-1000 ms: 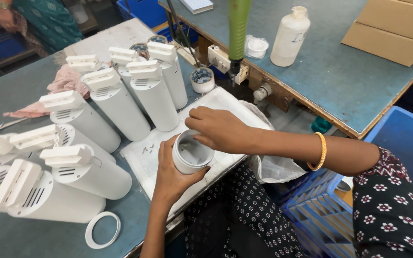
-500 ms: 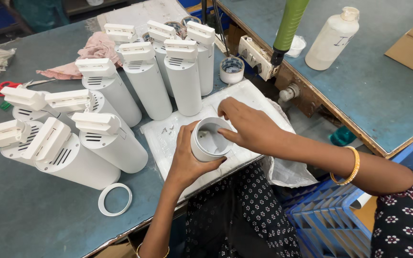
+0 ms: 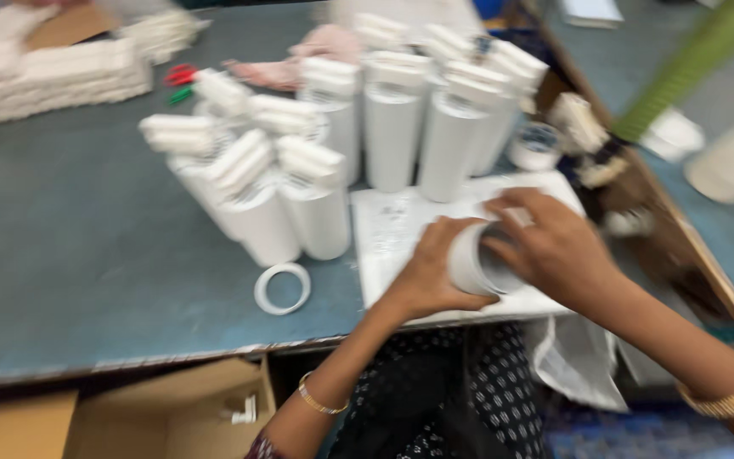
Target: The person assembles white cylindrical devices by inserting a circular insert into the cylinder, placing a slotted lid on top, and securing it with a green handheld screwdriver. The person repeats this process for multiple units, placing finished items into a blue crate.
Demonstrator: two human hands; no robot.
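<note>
A white plastic cylinder (image 3: 479,259) sits over a white sheet (image 3: 401,246) at the table's (image 3: 87,263) near edge. My left hand (image 3: 429,276) wraps its side; my right hand (image 3: 554,246) covers its open end. A white ring (image 3: 282,288) lies nearby.

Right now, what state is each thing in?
Left hand: grips the cylinder from the left.
Right hand: over the cylinder's open end.
Cylinder: tilted, held off the white sheet.
Ring: flat on the table, loose.
Finished units: clustered; most look upright.
</note>
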